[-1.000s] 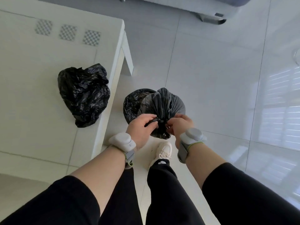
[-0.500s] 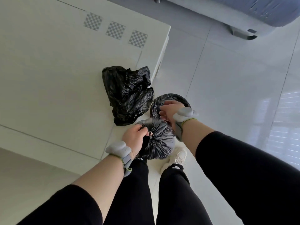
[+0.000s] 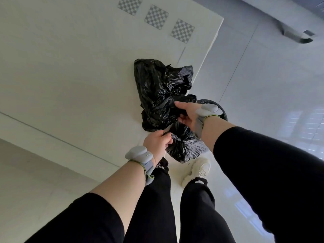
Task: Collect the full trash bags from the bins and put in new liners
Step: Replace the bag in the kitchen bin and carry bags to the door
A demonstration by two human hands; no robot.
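My left hand (image 3: 157, 142) grips the gathered neck of a full black trash bag (image 3: 185, 146), which hangs beside my legs above the floor. My right hand (image 3: 186, 114) reaches over the table edge onto a crumpled black liner (image 3: 161, 90) lying on the white table (image 3: 70, 76); its fingers curl around the liner's near fold. Behind my right wrist, only the dark rim of the round bin (image 3: 221, 111) shows on the floor.
Three checkered squares (image 3: 156, 17) lie near the table's far corner. A grey sofa base with a metal foot (image 3: 301, 36) stands at the top right. My white shoe (image 3: 198, 170) is on the glossy tiled floor below the bag.
The tied bag has come out of the bin and now hangs from my left hand alone. My right hand let go of it and moved onto the liner on the table.
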